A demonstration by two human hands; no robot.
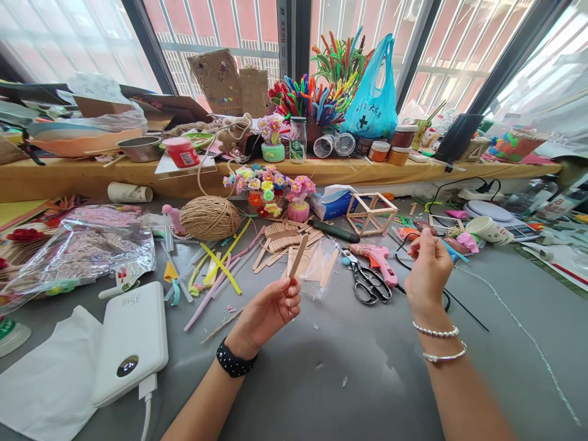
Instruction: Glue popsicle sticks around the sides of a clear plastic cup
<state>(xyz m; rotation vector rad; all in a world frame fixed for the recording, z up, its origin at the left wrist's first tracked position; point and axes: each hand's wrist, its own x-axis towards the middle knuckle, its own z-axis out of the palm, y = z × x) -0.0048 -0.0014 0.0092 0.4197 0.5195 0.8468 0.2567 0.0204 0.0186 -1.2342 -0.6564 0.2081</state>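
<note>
Left grip [271,309] pinches a flat, pale wooden stick [298,255], tilted upright.

A single head-worn camera looks forward and down across the grey tabletop [349,367] from close above. Both forearms enter from six o'clock; the wooden shelf [321,168] and windows [215,30] run across twelve o'clock, farther off.

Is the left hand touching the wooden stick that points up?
Touching. In the head view, the left hand pinches the lower end of the wooden stick between thumb and fingertips.
</note>
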